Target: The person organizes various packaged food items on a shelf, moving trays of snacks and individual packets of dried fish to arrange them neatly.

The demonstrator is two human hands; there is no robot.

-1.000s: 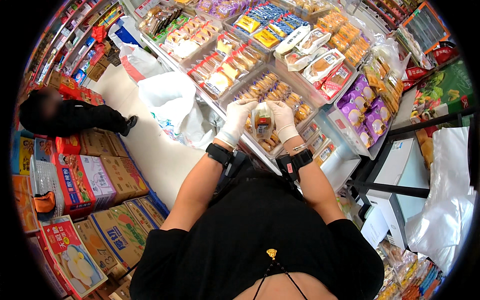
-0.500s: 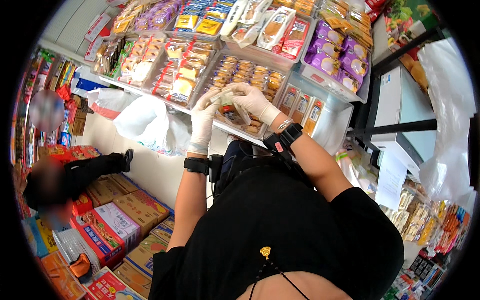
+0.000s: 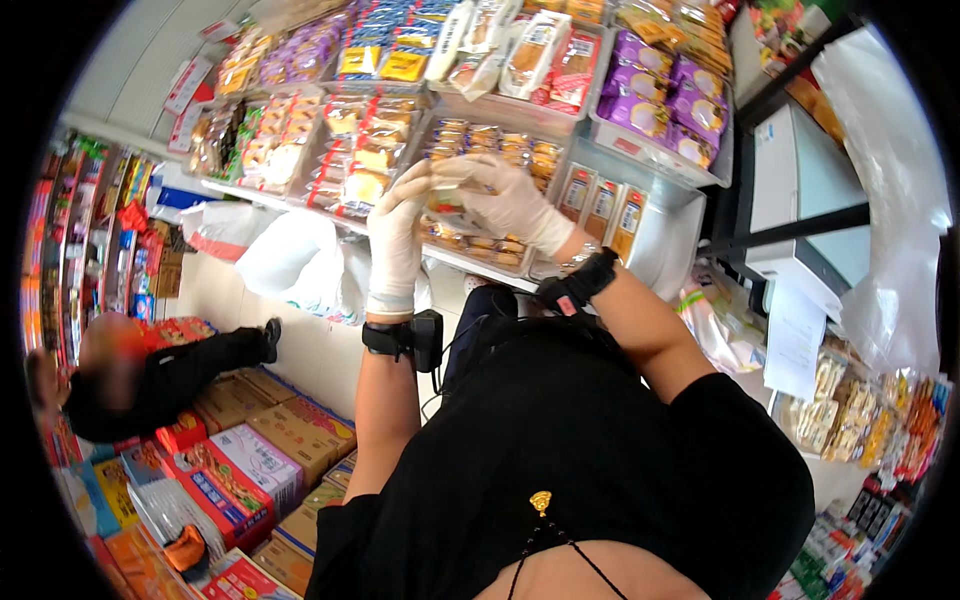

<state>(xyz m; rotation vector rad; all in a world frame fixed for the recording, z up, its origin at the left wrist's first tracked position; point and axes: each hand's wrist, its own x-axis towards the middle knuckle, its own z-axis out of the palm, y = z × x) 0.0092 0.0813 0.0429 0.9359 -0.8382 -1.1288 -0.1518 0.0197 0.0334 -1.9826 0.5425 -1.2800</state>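
Observation:
White gloves cover both of my hands. Between them is a small clear plastic snack packet (image 3: pixel 446 207), mostly hidden by my fingers. My left hand (image 3: pixel 398 240) is closed on the packet's left side, its fingers bent at the top. From the right, my right hand (image 3: pixel 512 205) pinches the same packet. Both hands are over a clear bin of small wrapped biscuits (image 3: pixel 482 243). Beside my right wrist, several long wrapped cakes (image 3: pixel 603 212) lie in a metal tray (image 3: pixel 668 232).
Farther back are bins of red-and-clear packets (image 3: pixel 352 155) and purple packets (image 3: pixel 668 95). White plastic bags (image 3: pixel 295 255) hang below the display's left front. Cardboard cartons (image 3: pixel 300 432) are stacked at the lower left, where another person (image 3: pixel 170 375) stands. A white machine (image 3: pixel 805 190) is on the right.
The packet and both hands have shifted slightly left and up. My right hand has turned inward and now covers more of the packet.

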